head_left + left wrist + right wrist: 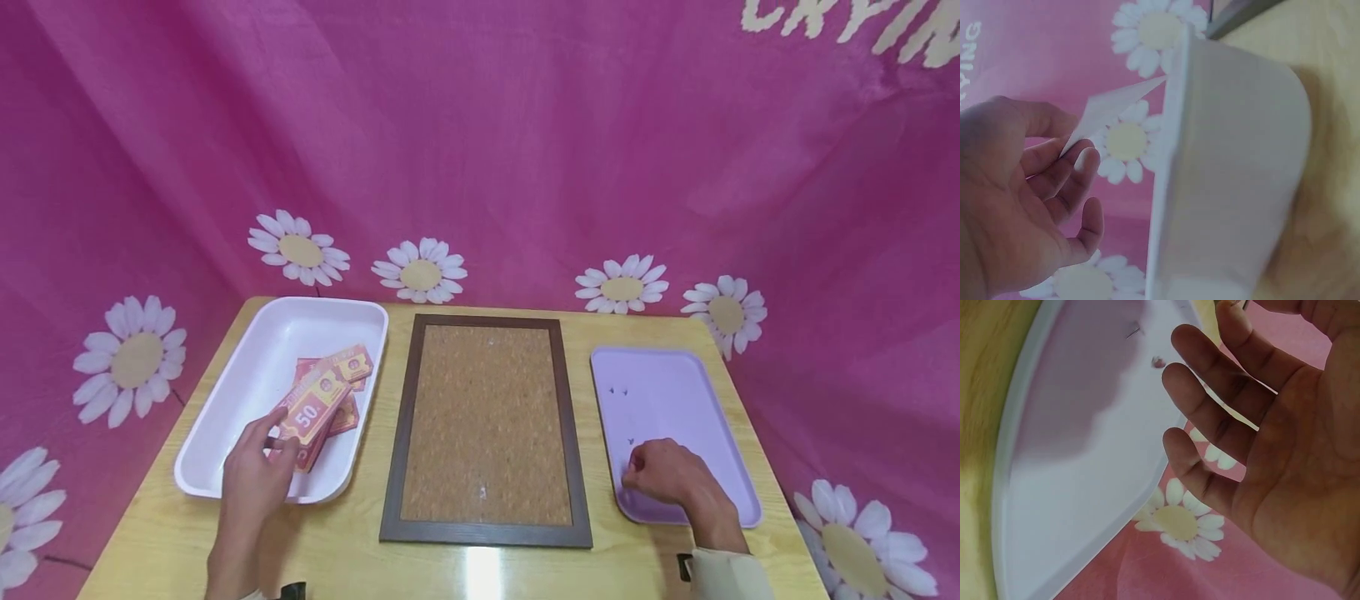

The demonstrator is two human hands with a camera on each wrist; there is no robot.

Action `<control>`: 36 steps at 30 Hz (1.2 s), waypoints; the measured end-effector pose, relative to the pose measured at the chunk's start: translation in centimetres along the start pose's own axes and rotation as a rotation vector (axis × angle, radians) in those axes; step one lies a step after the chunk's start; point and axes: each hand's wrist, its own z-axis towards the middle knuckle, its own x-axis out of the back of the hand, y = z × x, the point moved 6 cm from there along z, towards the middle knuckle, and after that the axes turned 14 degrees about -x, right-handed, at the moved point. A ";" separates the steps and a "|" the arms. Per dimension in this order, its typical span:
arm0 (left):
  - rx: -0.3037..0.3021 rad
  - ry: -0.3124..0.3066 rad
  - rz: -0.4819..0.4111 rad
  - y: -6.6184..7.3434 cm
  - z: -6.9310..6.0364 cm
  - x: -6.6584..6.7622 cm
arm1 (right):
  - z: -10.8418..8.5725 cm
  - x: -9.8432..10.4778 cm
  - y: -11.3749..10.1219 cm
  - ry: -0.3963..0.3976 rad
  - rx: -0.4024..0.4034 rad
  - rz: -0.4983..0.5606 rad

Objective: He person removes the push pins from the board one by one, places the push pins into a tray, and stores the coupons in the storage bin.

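Observation:
My left hand point(258, 462) is at the near end of the white tub point(225, 400), pinching the edge of a red and yellow paper ticket point(318, 408) marked 50. More tickets lie beneath it in the tub. In the left wrist view the ticket's pale side point(1113, 106) rises between thumb and fingers at the rim. Over the near left part of the purple tray point(693, 400), my right hand point(667, 473) brings thumb and index finger together on what looks like a small pin, mostly cut off in the right wrist view. Loose pins point(618, 391) lie in that tray.
Between the tub and the tray lies a cork board point(487, 425) in a dark brown frame. All stand on a light wooden table point(337, 550). A pink cloth point(480, 150) with white daisies hangs behind and at both sides.

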 end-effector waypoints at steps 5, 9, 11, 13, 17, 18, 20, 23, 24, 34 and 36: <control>0.024 -0.027 0.010 -1.4 -0.3 0.0 | 0.0 0.3 0.9 0.023 -0.009 0.014; 0.028 -0.031 0.020 -2.2 -0.7 -0.1 | 0.1 0.7 1.6 0.045 -0.019 0.003; 0.029 -0.039 0.029 -2.5 -0.8 -0.1 | 0.1 0.8 1.9 0.047 -0.030 0.000; 0.035 -0.061 0.036 -2.9 -0.9 -0.2 | 0.2 0.8 2.1 0.050 -0.037 -0.002; 0.046 -0.117 0.036 -3.3 -0.8 -0.4 | 0.2 1.0 2.3 0.055 -0.042 0.012; 0.047 -0.136 0.033 -3.3 -0.8 -0.5 | 0.2 1.1 2.4 0.057 -0.043 0.018; 0.045 -0.155 0.029 -3.4 -0.8 -0.6 | 0.1 1.1 2.6 0.056 -0.048 0.026; 0.050 -0.174 0.025 -3.6 -0.9 -0.7 | 0.2 0.8 3.1 0.047 -0.055 0.029; 0.054 -0.177 0.027 -3.6 -0.9 -0.7 | 0.2 0.7 3.3 0.041 -0.059 0.030; 0.076 -0.096 0.034 -4.1 -0.5 -0.6 | 0.8 0.1 4.3 0.018 -0.092 0.029; 0.081 -0.087 0.035 -4.2 -0.2 -0.7 | 0.9 0.0 4.3 0.014 -0.093 0.033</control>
